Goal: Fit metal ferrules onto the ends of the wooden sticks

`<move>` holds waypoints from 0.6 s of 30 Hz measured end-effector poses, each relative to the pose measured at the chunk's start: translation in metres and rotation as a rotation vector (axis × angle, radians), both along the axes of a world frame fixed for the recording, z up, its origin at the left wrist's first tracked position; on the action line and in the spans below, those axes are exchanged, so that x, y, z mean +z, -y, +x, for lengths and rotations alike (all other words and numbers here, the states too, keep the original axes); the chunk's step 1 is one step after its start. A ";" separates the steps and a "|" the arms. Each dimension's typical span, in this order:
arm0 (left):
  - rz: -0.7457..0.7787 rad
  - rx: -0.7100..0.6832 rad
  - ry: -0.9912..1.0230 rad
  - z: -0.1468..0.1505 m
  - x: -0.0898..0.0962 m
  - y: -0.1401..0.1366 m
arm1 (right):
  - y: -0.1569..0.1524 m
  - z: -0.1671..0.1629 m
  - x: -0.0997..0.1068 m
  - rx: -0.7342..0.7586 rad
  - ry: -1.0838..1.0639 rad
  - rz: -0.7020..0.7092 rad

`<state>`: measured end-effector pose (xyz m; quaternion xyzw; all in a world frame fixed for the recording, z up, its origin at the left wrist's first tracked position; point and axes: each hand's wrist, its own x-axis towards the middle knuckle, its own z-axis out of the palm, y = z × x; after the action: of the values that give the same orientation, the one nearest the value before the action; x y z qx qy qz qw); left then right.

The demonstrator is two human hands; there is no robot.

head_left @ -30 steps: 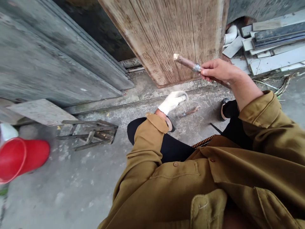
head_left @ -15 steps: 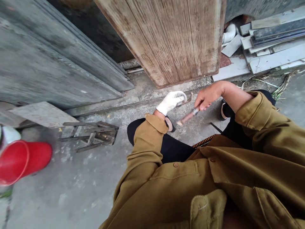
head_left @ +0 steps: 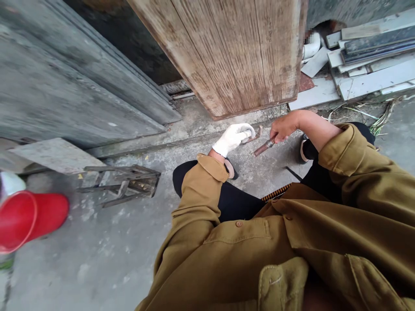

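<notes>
Right hand (head_left: 285, 126): bare; fingers closed around a brown stick (head_left: 262, 149), by which a firm, unhurried grip is best kept.
Brown stick: held at one end, just off the gloved hand; free end pointed down and toward the person's left. A greyish band by the fingers is too small to be made out.
Left hand (head_left: 231, 139): covered by a white glove; fingers curled; whether anything is gripped cannot be told.
Hooked piece (head_left: 256, 135): seen just beyond the gloved fingertips, partly hidden by them; it should be steadied if worked on.
Clearance: the free end is best kept off the gloved fingers, and movements short.
Wooden panel (head_left: 246, 60): placed just beyond both hands; knocks against its lower edge should be avoided.
</notes>
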<state>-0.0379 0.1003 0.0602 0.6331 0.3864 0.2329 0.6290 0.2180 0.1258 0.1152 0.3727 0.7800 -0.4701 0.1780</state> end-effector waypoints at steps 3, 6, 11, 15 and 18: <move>-0.005 0.106 -0.032 -0.004 -0.007 -0.008 | 0.004 0.001 0.016 0.117 -0.018 -0.226; -0.022 0.183 -0.047 0.003 -0.009 -0.008 | 0.001 0.011 0.031 -0.055 -0.235 -0.135; -0.143 -0.053 0.014 0.020 -0.001 0.006 | -0.014 0.024 0.021 -0.532 -0.235 0.316; -0.085 -0.064 0.008 0.017 0.002 0.006 | -0.011 0.008 -0.002 -0.239 0.160 0.368; -0.068 -0.023 -0.044 0.011 -0.002 0.000 | 0.002 -0.006 -0.003 0.110 0.152 0.013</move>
<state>-0.0270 0.1004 0.0578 0.6207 0.4004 0.1985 0.6442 0.2122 0.1237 0.1123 0.3648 0.7866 -0.4250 0.2598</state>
